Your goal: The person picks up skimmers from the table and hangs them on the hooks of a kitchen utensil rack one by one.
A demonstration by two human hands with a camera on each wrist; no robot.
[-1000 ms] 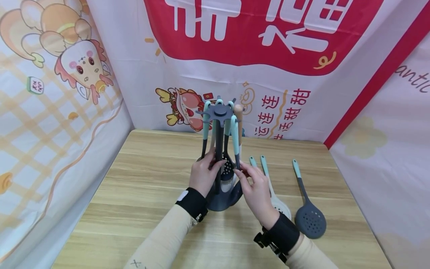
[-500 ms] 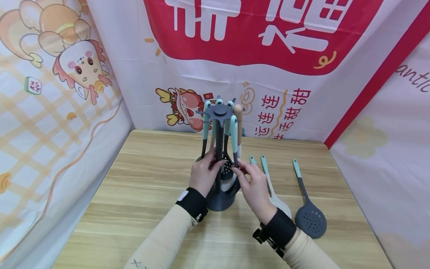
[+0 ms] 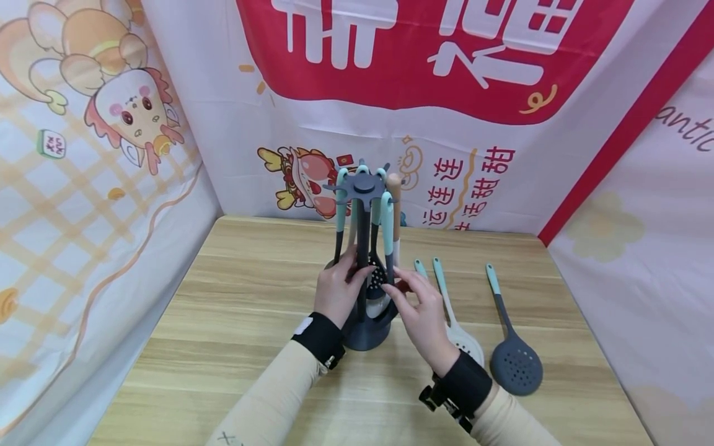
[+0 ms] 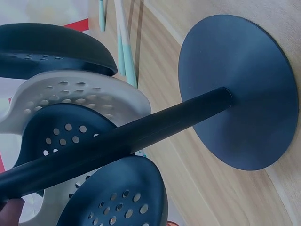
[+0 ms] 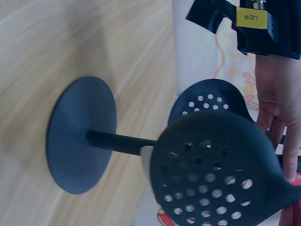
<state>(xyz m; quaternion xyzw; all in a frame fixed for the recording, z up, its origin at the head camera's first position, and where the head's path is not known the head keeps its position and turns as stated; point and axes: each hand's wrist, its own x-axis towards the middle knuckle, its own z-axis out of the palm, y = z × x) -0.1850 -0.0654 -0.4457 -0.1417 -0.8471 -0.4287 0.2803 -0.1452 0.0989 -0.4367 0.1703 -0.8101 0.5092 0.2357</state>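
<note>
A dark rotating-style utensil stand [image 3: 365, 337] rises from a round base, with several teal-handled utensils hanging from its hooked top. My left hand [image 3: 336, 291] grips the stand's post [image 4: 155, 129], thumb in front. With thumb and fingers, my right hand [image 3: 419, 310] pinches the dark stem of a skimmer [image 3: 388, 235] hanging at the stand's front right. Its round holed head [image 5: 202, 174] fills much of the right wrist view. Behind it hang another dark holed spoon [image 4: 70, 127] and a pale holed one [image 4: 89, 89]. The right fingers are mostly out of the right wrist view.
On the wooden table [image 3: 234, 297], right of the stand, lie a pale slotted utensil [image 3: 467, 342] and a dark slotted turner [image 3: 516, 365]. Another teal handle [image 3: 420, 266] shows beside them. A wooden-handled utensil [image 3: 396, 204] hangs on the stand. Printed cloth [image 3: 346, 111] surrounds the table.
My right hand and the skimmer have shifted slightly left, toward the post; the skimmer's handle hangs straighter. My left hand has kept its place on the post.
</note>
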